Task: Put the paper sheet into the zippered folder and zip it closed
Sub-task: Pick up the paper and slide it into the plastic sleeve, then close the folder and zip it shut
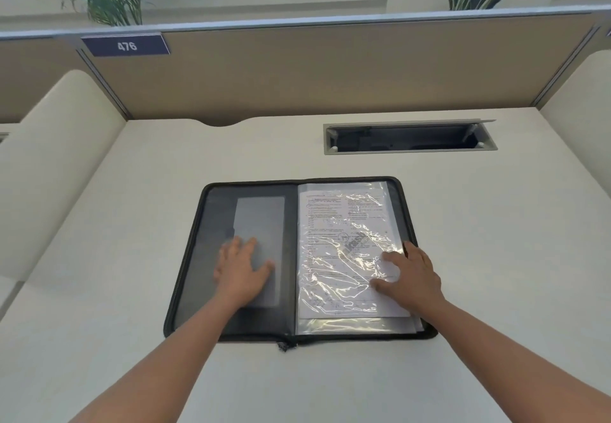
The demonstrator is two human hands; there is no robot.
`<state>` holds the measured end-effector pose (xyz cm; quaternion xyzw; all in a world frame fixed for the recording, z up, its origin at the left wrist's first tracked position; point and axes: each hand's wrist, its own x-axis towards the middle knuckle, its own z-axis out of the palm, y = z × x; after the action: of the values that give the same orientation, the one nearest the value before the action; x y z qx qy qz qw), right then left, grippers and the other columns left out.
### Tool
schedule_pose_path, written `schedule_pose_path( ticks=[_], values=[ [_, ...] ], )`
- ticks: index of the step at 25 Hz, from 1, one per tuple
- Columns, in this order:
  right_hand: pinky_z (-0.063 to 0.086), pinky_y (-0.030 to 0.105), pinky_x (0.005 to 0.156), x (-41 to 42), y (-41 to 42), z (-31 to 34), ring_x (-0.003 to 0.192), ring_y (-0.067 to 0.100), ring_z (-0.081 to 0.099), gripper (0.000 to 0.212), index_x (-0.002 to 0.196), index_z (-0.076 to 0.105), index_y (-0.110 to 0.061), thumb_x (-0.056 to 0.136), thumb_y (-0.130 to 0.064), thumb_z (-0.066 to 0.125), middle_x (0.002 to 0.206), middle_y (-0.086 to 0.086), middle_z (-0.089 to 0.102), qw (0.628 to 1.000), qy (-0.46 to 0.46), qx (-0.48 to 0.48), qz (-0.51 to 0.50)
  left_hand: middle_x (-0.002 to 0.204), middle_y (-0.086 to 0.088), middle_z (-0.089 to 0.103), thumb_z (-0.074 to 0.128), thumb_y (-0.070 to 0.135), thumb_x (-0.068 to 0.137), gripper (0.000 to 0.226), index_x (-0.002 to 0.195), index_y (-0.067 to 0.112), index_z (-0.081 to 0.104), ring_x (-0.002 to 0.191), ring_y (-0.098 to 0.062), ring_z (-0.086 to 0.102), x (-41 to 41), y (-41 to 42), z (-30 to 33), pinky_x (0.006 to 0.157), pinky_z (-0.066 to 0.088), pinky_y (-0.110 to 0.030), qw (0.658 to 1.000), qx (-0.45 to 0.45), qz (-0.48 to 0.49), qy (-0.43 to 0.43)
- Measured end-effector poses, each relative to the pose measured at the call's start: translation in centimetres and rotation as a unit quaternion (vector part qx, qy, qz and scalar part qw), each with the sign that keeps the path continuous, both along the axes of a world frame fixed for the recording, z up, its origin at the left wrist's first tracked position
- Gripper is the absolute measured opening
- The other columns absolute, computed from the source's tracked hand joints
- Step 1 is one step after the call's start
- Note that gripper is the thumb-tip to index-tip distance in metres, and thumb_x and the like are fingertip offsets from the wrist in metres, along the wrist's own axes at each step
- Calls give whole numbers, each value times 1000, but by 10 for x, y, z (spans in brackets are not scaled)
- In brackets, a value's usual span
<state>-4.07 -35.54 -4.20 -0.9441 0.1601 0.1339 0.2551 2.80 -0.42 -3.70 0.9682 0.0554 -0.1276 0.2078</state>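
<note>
A black zippered folder lies open flat on the desk in front of me. Its right half holds clear plastic sleeves, and a printed paper sheet sits in the top sleeve under shiny wrinkled plastic. My left hand rests flat, fingers spread, on the grey pocket of the left half. Over on the right half, my right hand presses flat on the sleeve's right edge. The zipper pull hangs at the folder's near edge by the spine.
The white desk is ringed by a tan partition at the back and cream side panels. An open cable tray slot sits behind the folder at right. A label reading 476 and two plants stand above the partition.
</note>
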Motion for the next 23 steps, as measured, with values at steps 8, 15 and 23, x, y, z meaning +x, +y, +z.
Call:
schedule_pose_path(
  ticks=[8,15,23],
  values=[
    [38,56,111,7,4,13,151,31,18,52,122,67,-40,73,-46,82,161,14,27,994,5,70,-88,147,-14,39,61,57,85,71,140,19,39,133,-41,36,10,72,0,99,36,-58,973,24,222,51],
    [37,50,109,7,3,24,149,31,23,38,116,73,-37,78,-37,78,164,10,27,988,-4,105,-113,92,-18,68,54,28,93,27,82,7,67,87,-39,61,34,111,44,75,50,-41,973,-43,221,-52],
    [37,51,111,6,6,42,142,29,36,31,109,76,-34,79,-40,79,158,8,38,980,-37,140,-137,54,3,63,71,20,90,17,75,13,66,44,-11,58,58,75,160,43,48,-25,936,-333,109,-18]
  ],
)
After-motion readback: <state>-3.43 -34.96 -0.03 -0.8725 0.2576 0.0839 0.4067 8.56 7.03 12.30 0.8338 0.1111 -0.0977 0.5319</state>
